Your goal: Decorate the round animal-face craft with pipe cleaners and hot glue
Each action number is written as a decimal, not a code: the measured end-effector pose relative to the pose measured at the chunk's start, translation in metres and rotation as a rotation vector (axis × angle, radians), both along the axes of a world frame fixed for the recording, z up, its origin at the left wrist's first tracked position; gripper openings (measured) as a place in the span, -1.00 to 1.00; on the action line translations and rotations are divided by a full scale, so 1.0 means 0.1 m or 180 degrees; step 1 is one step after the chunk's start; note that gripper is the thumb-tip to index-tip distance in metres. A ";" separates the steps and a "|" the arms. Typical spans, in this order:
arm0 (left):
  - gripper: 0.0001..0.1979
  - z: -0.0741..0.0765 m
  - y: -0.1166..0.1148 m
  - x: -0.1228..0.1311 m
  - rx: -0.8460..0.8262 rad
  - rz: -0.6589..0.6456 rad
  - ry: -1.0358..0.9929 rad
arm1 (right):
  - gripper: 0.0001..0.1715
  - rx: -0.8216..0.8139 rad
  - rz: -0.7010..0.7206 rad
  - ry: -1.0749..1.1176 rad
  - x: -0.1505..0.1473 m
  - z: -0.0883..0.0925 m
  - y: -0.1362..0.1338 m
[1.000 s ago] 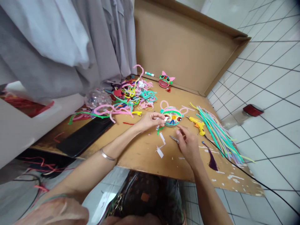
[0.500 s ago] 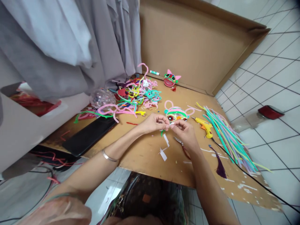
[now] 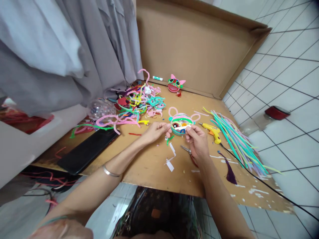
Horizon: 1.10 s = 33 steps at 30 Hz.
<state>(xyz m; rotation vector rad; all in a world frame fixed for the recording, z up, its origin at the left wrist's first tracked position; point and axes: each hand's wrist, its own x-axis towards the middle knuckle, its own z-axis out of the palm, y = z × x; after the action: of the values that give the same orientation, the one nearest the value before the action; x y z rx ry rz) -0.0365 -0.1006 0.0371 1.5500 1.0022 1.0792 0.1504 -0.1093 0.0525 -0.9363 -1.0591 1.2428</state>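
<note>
Between the fingers of my right hand [image 3: 197, 142] is a small white strip [image 3: 181, 128], its free end pointing left. My left hand [image 3: 159, 132] is just left of that strip, fingers pinched together; whether it holds anything is too small to tell. Right behind both hands lies a colourful animal head [image 3: 180, 117] with pink looped ears, partly covered by the strip and fingers. White paper scraps [image 3: 170, 166] lie below the hands on the brown table [image 3: 154, 171]. Scissors [image 3: 185, 149] are partly hidden under my right hand.
A yellow glue gun [image 3: 213, 131] with a black cord, a purple tassel [image 3: 231, 172] and pipe cleaners [image 3: 231, 142] are at right. Left are a tangled pile [image 3: 149, 101], a black tray [image 3: 87, 151] and a clear ball [image 3: 101, 109]. A finished head [image 3: 175, 84] sits behind.
My hands have moved apart from each other, and the white strip now shows in my right fingers. The whole view has shifted slightly, moving the scene left.
</note>
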 end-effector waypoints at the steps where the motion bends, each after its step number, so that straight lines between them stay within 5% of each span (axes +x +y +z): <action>1: -0.53 -0.01 0.00 0.01 0.0075 0.0063 0.0080 | -0.65 -0.0032 -0.0023 0.0083 0.00 -0.01 0.01; 6: -0.71 -0.05 -0.03 0.13 0.0423 0.0304 -0.0208 | -0.65 -0.0021 -0.0170 0.0238 -0.05 -0.06 0.00; 18: -0.60 -0.05 -0.03 0.21 -0.0051 0.0326 -0.1217 | -0.66 -0.0015 -0.0102 -0.0111 -0.19 -0.17 -0.11; 33: -0.63 -0.04 -0.03 0.20 -0.0008 0.0401 -0.1363 | -0.69 0.0214 0.0017 -0.0809 -0.27 -0.18 -0.15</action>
<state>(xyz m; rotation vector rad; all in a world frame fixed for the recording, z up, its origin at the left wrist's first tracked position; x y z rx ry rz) -0.0161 -0.1032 0.0334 1.1931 0.8092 1.4232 0.1230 -0.1247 0.0343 -1.0590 -1.2951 1.1049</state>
